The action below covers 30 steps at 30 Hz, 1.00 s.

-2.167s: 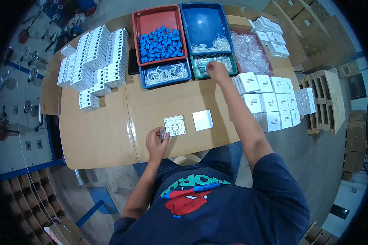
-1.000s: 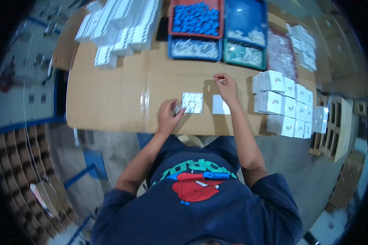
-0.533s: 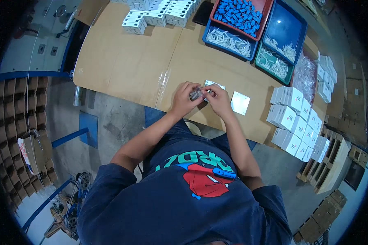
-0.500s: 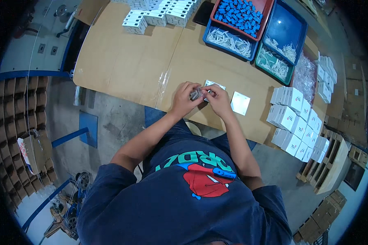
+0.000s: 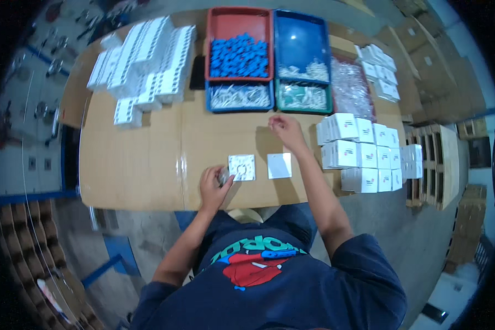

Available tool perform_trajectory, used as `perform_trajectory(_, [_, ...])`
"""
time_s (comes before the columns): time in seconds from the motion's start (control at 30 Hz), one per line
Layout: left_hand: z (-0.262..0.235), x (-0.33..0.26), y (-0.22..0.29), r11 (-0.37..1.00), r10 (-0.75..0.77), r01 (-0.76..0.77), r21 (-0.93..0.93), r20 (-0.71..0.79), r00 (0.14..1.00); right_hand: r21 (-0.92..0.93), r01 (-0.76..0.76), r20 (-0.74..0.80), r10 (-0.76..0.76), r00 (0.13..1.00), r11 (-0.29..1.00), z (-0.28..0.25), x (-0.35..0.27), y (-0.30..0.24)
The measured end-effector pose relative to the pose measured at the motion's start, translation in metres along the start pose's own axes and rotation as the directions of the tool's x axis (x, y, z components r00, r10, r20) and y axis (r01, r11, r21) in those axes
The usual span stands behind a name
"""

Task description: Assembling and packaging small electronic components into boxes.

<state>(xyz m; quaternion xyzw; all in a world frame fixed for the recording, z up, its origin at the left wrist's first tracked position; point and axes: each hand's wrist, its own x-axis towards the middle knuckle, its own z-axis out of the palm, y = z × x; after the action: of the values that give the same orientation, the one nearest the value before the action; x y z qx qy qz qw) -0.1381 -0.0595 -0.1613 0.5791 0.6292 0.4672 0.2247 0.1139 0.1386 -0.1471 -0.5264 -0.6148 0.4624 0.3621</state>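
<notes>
My left hand (image 5: pixel 212 190) is closed round a shiny, greyish, see-through thing (image 5: pixel 223 176), mostly hidden in the palm; it looks like a small clear plastic bag. Its fingertips reach the left edge of a square white plate (image 5: pixel 242 167) with a ring-shaped middle, lying on the cardboard-covered table. My right hand (image 5: pixel 285 132) is above the table, just short of the trays, its fingers bent together. What they hold, if anything, is too small to tell. A plain white square plate (image 5: pixel 280 166) lies to the right of the ringed one.
Ahead are a red tray (image 5: pixel 239 25) of blue parts, a blue tray (image 5: pixel 302 41), and a smaller blue tray (image 5: pixel 240 110) and green tray (image 5: pixel 304 109) of white pieces. Clear plastic bags (image 5: pixel 351 88) lie beside them. White boxes (image 5: pixel 363 151) stand right, more white boxes (image 5: pixel 143 60) far left.
My hands have parted: the right has moved forward toward the trays, while the left has drawn off the ringed plate to its left side, keeping the shiny thing. The view has turned.
</notes>
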Motion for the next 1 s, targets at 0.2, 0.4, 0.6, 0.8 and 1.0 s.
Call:
perform_trajectory(0.2, [0.005,0.001,0.0,1.0,-0.006,0.006,-0.005,0.015,1.0,-0.672,-0.01,-0.321,-0.279,0.905,0.741,-0.126,0.123,-0.01])
perform_trajectory(0.4, [0.004,0.005,0.002,1.0,0.001,-0.001,-0.002,0.028,1.0,-0.838,0.067,-0.196,-0.413,0.889,0.541,-0.192,0.186,0.005])
perform_trajectory(0.6, [0.002,0.002,0.003,0.999,-0.038,0.038,0.001,0.006,0.999,-0.902,0.058,-0.091,-0.32,0.943,0.427,-0.185,0.202,0.014])
perform_trajectory(0.8, [0.001,0.003,0.002,0.999,-0.016,0.015,0.036,0.019,1.0,-0.89,0.015,-0.109,-0.244,0.964,0.456,-0.165,0.208,-0.007])
perform_trajectory(1.0, [0.003,0.004,0.002,0.999,-0.035,0.035,0.006,0.004,0.999,-0.791,-0.067,-0.317,-0.313,0.895,0.609,-0.176,0.22,-0.017])
